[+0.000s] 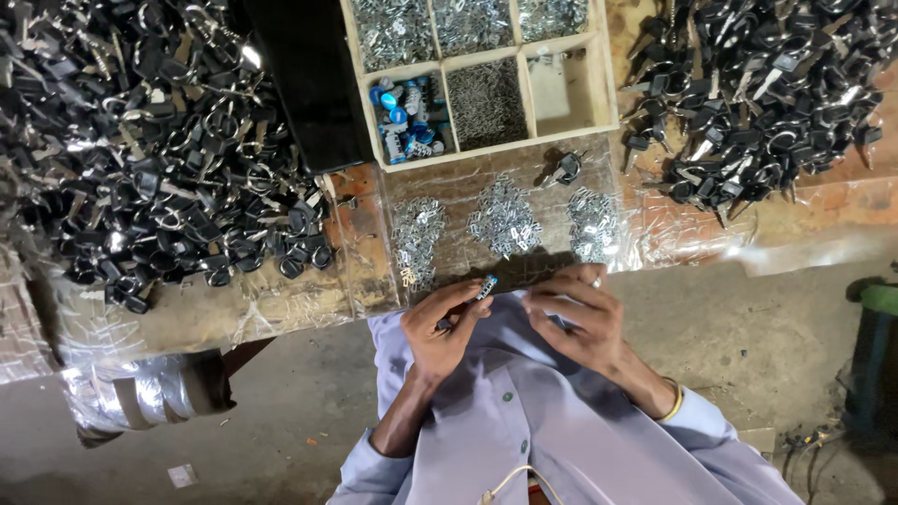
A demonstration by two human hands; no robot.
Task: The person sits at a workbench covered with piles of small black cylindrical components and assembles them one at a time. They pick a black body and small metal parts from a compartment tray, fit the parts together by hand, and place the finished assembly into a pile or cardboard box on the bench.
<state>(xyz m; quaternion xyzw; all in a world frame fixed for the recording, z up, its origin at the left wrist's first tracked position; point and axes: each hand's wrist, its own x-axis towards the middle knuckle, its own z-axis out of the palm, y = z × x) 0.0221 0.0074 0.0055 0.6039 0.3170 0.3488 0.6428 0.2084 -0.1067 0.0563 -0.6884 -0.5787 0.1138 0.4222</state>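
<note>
My left hand [440,327] pinches a small blue and silver part [486,285] between thumb and fingers, just off the table's near edge. My right hand [575,313], with a ring on one finger, is curled beside it, fingertips close to the part. Whether it holds anything is hidden. Just beyond the hands, three small heaps of silver metal pieces [503,217] lie on the plastic-covered table. A single black-headed key [564,168] rests behind them.
A wooden compartment tray [561,131] holds silver bits and blue parts [407,117]. Large piles of black-headed keys sit on the left [159,159] and the right [758,93]. Crinkled plastic sheet [795,243] hangs over the table edge. A green object [879,299] stands at the right.
</note>
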